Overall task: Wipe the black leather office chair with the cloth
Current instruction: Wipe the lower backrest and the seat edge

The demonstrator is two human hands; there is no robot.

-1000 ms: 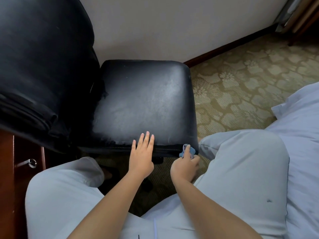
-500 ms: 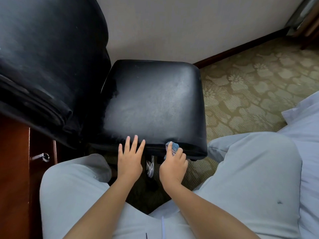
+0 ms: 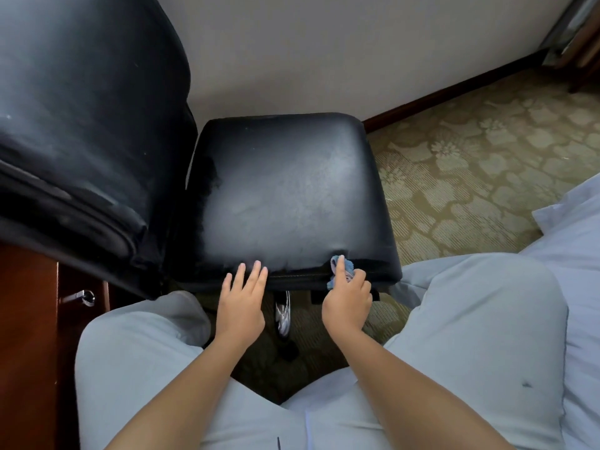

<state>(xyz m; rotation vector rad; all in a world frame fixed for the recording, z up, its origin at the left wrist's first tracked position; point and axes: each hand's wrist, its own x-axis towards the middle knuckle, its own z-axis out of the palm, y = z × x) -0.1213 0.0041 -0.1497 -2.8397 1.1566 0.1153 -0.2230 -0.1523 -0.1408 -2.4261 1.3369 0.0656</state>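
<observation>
Glossy black leather chair [image 3: 285, 196], soft cloth [image 3: 344, 269]

right hand [image 3: 347, 300] presses blue cloth [image 3: 342, 269] on chair seat [image 3: 285, 203] front edge; left hand [image 3: 240, 303] flat beside.

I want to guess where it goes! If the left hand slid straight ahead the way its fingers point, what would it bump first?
Nothing soon: the left hand has fingertips already on the seat's near edge, pointing across bare leather. Beyond its far edge stands the wall, probably first, though depth is unclear.

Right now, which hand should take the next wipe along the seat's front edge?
Right. The right hand already grips the blue cloth against the seat front edge; the left hand rests flat there, holding nothing.
</observation>
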